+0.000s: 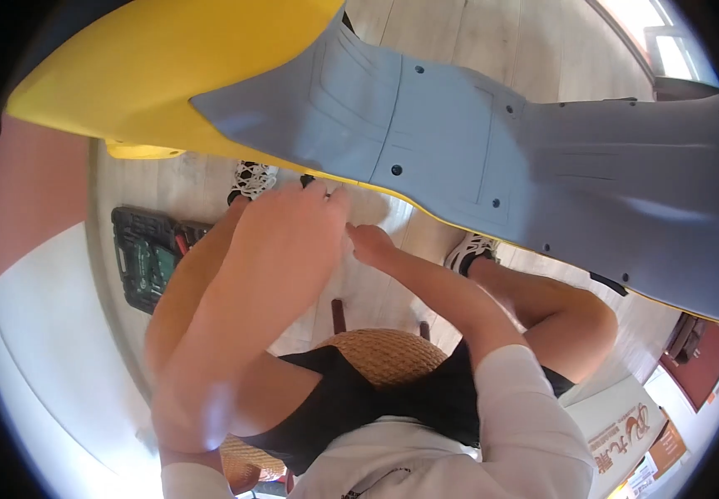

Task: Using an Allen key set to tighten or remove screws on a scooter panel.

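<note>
A motor scooter's body stretches across the far side, with a grey plastic floorboard [434, 141] and yellow panels [168, 66]. My left hand [297, 220] is raised at the floorboard's near yellow edge, fingers curled in; whatever they grip is hidden behind the hand. A small black piece [307, 180] shows just beyond its knuckles, and I cannot tell whether it belongs to the scooter. Close beside it, slightly lower and to the right, is my right hand [370, 244], closed with its fingertips toward the left hand. Anything in those fingers is too small to make out.
An opened dark tool case [143, 258] with a green inside lies on the floor at left, partly behind my leg. Under me is a woven stool [384, 353]. A white cardboard box [613, 424] stands at the lower right. My shoes [469, 251] rest near the scooter.
</note>
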Motion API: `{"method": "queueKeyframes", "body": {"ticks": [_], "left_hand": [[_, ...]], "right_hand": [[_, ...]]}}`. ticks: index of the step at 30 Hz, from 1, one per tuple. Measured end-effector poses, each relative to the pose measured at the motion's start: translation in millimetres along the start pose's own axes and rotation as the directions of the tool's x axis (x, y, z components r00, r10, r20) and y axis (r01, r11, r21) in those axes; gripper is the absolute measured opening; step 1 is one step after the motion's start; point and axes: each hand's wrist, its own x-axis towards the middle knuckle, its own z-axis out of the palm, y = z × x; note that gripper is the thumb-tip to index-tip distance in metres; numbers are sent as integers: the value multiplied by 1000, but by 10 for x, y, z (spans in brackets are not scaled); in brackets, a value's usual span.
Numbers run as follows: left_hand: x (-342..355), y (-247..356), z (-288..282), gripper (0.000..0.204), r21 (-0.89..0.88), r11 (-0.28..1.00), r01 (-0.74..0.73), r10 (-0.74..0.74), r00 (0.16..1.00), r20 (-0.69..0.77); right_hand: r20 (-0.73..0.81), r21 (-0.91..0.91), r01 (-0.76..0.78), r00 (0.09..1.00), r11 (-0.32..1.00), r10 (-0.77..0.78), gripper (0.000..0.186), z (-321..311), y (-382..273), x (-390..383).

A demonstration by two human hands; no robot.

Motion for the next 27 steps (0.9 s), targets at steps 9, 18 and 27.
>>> {"method": "queueKeyframes", "body": {"ticks": [9,18,27], "left_hand": [[180,47,-17,27,40,997,-64,71,974,-215],[210,12,-28,25,82,993,88,-88,996,-5],[332,-156,13,23,107,984,142,-150,986,76]], "right_hand": [[-205,456,82,979,886,15,16,-2411,-586,-1085],[-582,-33,141,803,990,-133,17,-2736,-563,-801],[-533,173,138,846,975,-26,14,-2736,-433,-570]]}}
